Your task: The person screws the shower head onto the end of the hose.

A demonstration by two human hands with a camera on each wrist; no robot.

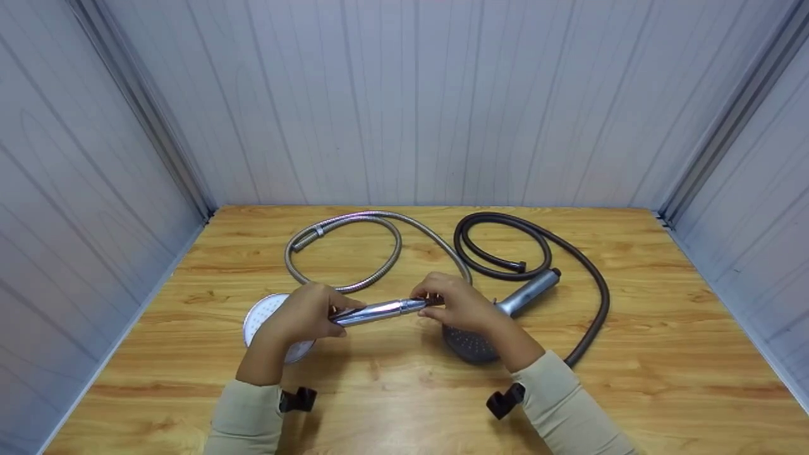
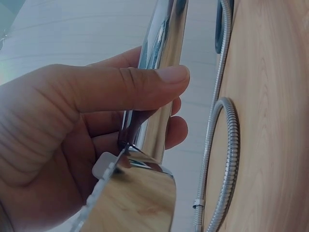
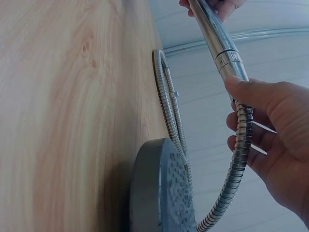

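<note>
My left hand [image 1: 306, 314] grips the handle of a chrome shower head [image 1: 366, 314], whose round white face shows left of and below that hand. In the left wrist view, the thumb lies across the shiny handle [image 2: 157, 58] with fingers behind it. My right hand [image 1: 458, 303] pinches the end fitting of a silver metal hose [image 3: 231, 179] between thumb and fingers. That fitting meets the handle's end in line with it, and the hose bends down from it. Near the right hand lies a dark grey shower head [image 1: 471, 346], partly covered by the forearm.
The rest of the silver hose [image 1: 398, 243] loops across the back left of the wooden table [image 1: 373, 404]. A black hose [image 1: 597, 272] coils at the back right and runs forward past the grey head's handle [image 1: 534, 292]. Pale panel walls [image 1: 411, 101] enclose the table.
</note>
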